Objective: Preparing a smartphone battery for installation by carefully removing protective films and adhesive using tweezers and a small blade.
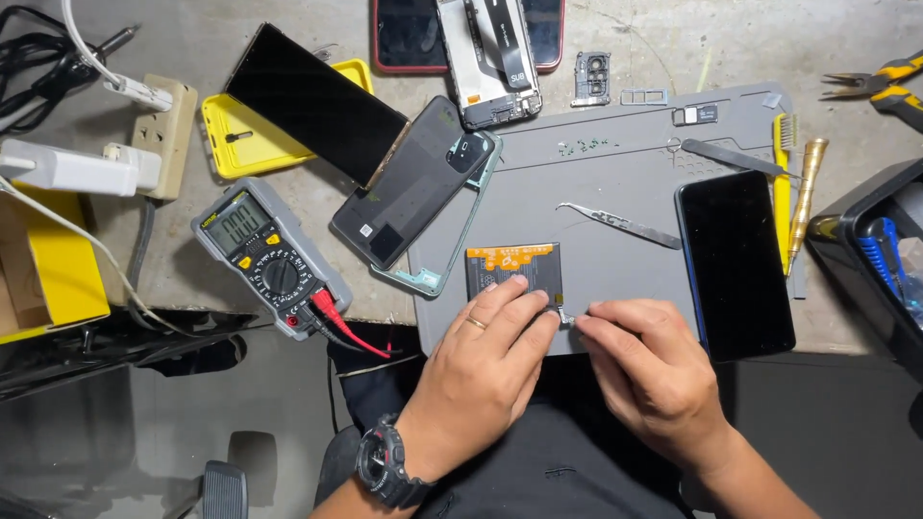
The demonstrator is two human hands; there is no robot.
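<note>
A flat phone battery [512, 269] with an orange top band lies near the front of a grey work mat [596, 173]. My left hand [486, 370], with a ring and a black wristwatch, presses its fingers down on the battery's lower part. My right hand [649, 370] pinches the small connector tab [565, 316] at the battery's lower right corner. A pair of tweezers [620, 223] lies on the mat just beyond the battery.
A black phone [735, 261] lies right of the battery; a phone back in a green frame [418, 187] lies left. A multimeter [267, 258] with red and black leads, a power strip [159, 135], yellow boxes, a brush [782, 183], pliers [885, 86] and opened phones surround the mat.
</note>
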